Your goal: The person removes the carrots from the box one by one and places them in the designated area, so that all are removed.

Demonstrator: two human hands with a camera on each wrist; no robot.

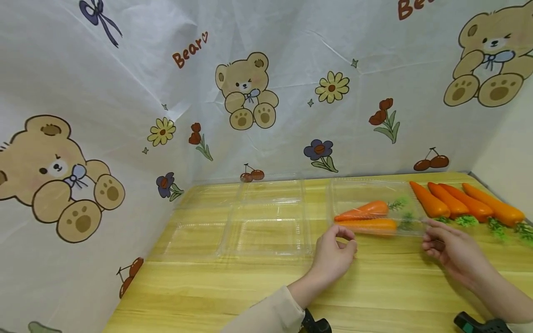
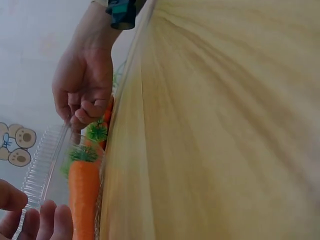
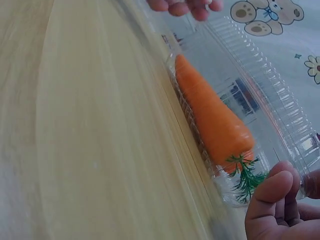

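Observation:
A clear plastic box (image 1: 372, 186) holds two toy carrots (image 1: 366, 225) with green tops, lying side by side. Its ribbed lid (image 2: 41, 167) is raised at the front, above the carrots. At the front left corner, my left hand (image 1: 334, 253) has thumb and fingers curled about the lid's edge. My right hand (image 1: 455, 252) pinches the front right corner between thumb and fingers. In the right wrist view, the right thumb (image 3: 275, 187) presses at the rim beside the green top, and the left fingers (image 3: 182, 7) show at the far end.
Several more carrots (image 1: 466, 203) lie in a row to the right of the box, green tops toward me. Left of it are two clear plastic boxes (image 1: 266, 253) side by side on the wooden table (image 1: 266, 286). A bear-print sheet (image 1: 291, 115) hangs behind and along the left.

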